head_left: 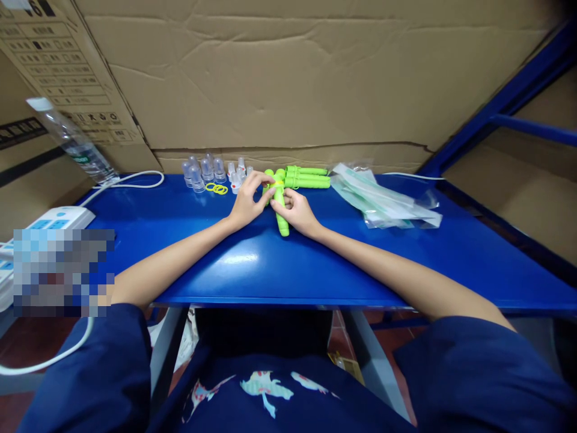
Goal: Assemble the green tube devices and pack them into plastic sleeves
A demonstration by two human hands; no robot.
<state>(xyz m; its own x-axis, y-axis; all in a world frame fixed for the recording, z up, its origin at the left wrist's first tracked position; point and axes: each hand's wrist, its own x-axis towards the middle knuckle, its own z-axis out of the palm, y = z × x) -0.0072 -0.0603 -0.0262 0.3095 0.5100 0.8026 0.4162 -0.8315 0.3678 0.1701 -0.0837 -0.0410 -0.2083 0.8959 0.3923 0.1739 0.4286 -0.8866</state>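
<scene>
Both my hands meet over a bundle of green plastic tubes (pixel 281 207) standing on end-to-front on the blue table (pixel 252 264). My left hand (pixel 249 201) pinches the bundle's top, where a yellow rubber band wraps it. My right hand (pixel 298 211) grips the tubes from the right side. More green tubes (pixel 309 177) lie crosswise just behind. Loose yellow rubber bands (pixel 217 189) lie left of my left hand.
Several clear plastic caps (pixel 204 171) and small white parts (pixel 238 169) stand at the back. Clear plastic bags (pixel 383 198) lie at the right. A plastic water bottle (pixel 74 141), a white power strip (pixel 49 219) and cable sit left. Cardboard walls the back.
</scene>
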